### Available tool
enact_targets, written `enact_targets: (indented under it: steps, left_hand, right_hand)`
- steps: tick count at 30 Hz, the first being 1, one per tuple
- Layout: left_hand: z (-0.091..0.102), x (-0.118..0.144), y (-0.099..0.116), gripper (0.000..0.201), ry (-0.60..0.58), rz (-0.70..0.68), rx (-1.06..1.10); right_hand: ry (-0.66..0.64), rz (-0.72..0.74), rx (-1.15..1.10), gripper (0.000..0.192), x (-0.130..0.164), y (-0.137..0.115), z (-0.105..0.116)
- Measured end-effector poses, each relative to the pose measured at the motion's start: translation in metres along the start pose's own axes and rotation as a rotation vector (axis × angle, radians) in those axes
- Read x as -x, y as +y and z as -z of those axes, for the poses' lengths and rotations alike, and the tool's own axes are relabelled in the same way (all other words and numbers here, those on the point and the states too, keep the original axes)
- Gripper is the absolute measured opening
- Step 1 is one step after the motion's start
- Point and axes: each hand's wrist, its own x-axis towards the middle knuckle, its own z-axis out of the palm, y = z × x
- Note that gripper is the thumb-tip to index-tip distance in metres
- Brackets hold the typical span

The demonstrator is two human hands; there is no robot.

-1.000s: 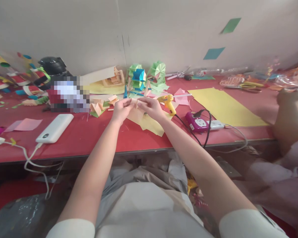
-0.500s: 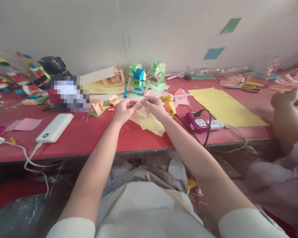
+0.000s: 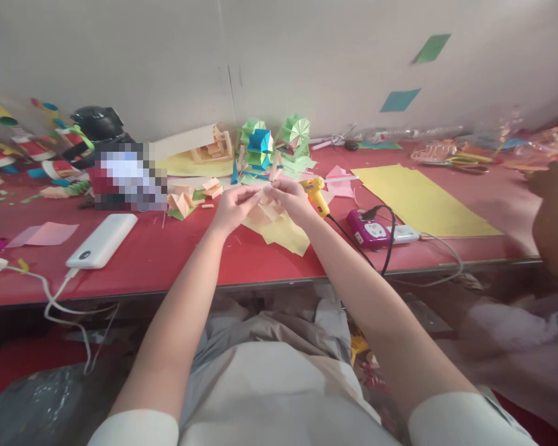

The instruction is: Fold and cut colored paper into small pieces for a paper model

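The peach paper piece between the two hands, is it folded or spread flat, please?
Folded: the peach paper piece shows creases and layered flaps, pinched by left hand and right hand.

A folded peach paper piece (image 3: 265,212) is pinched between the left hand (image 3: 232,207) and the right hand (image 3: 290,199) above the red bench (image 3: 176,260). A yellow glue gun (image 3: 316,192) is seen just beside the right hand.
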Motion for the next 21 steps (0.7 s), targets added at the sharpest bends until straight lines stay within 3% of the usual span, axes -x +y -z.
enact_targets:
  steps: [12, 21]
  left_hand:
    - [0.0023, -0.0005, -0.0034, 0.046, -0.003, 0.045, 0.033]
    - [0.0019, 0.0003, 0.0044, 0.040, -0.021, 0.031, 0.028]
  right_hand:
    - [-0.029, -0.014, -0.057, 0.046, -0.0028, 0.0019, 0.0048]
    - [-0.040, -0.006, -0.054, 0.049, -0.0019, 0.0008, 0.0048]
